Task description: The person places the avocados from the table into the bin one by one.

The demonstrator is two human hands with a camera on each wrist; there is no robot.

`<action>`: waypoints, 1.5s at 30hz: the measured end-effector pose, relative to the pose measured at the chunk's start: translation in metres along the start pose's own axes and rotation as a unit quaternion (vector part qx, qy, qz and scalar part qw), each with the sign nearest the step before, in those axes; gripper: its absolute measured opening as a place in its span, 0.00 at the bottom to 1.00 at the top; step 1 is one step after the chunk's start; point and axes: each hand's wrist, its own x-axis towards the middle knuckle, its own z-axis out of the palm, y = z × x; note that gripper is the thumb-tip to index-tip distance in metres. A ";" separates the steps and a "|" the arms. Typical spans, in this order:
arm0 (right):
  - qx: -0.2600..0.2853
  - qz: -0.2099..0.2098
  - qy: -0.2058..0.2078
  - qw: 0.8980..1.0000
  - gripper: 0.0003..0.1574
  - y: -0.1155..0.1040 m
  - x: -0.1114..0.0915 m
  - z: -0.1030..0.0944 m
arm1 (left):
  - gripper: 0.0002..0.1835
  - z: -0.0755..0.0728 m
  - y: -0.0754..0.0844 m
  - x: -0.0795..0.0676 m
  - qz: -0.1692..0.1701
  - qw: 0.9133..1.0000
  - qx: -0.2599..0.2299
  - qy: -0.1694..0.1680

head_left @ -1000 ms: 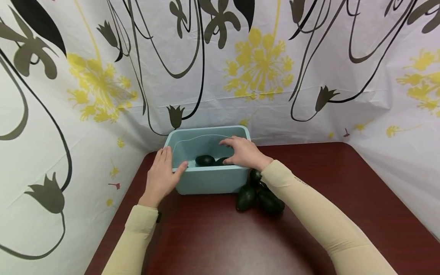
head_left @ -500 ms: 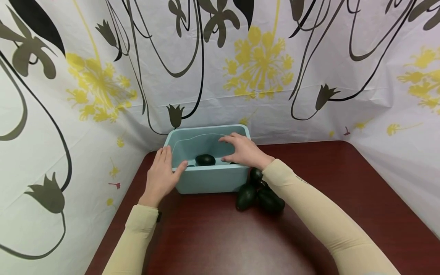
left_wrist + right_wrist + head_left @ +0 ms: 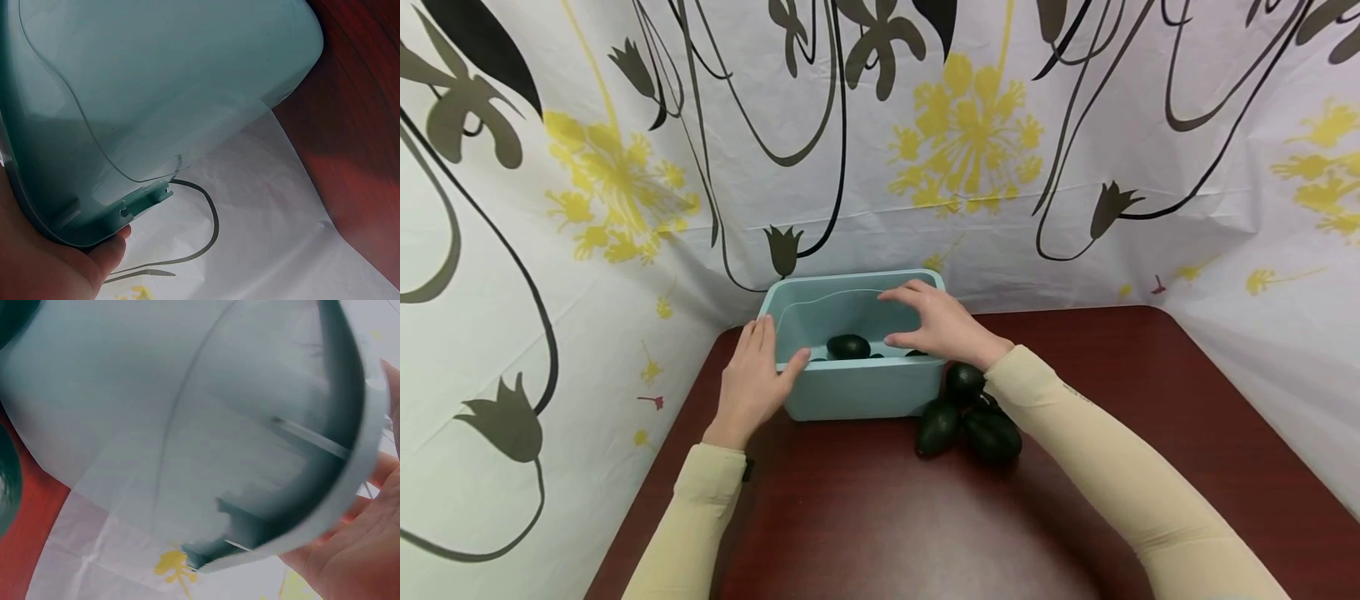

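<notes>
A pale blue plastic bin (image 3: 853, 392) stands near the table's back edge. Inside lies a dark green avocado (image 3: 848, 347), with parts of others peeking over the front wall. My left hand (image 3: 751, 387) rests on the bin's front left corner, fingers straight along the side and thumb on the front rim. Over the bin's right end is my right hand (image 3: 943, 325), thumb and fingers spread apart around nothing. Just outside the bin's front right corner, below my right wrist, are three avocados on the table: one behind (image 3: 964, 383), one at left (image 3: 937, 427), one at right (image 3: 992, 434).
The dark red wooden table (image 3: 865, 517) extends toward me and to the right. A white cloth (image 3: 985, 267) printed with flowers hangs close behind the bin and along both sides. In the left wrist view the outer bin wall (image 3: 187, 62) fills much of the picture.
An avocado under my right hand has been let go and dropped lower into the bin. My right hand has shifted slightly right and up. My left hand stays at the corner.
</notes>
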 end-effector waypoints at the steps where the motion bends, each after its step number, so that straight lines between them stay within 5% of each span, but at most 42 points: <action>1: 0.001 -0.002 0.002 1.000 0.40 -0.001 -0.001 -0.002 | 0.52 0.000 0.000 0.000 0.000 1.000 0.000 0.000; 24: 0.002 -0.030 0.036 0.999 0.41 -0.009 -0.029 -0.018 | 0.52 -0.001 0.000 -0.001 -0.007 1.000 -0.001 -0.009; 45: -0.022 -0.011 0.090 0.996 0.46 0.002 -0.082 -0.031 | 0.52 -0.001 0.000 -0.001 -0.006 1.000 0.000 -0.010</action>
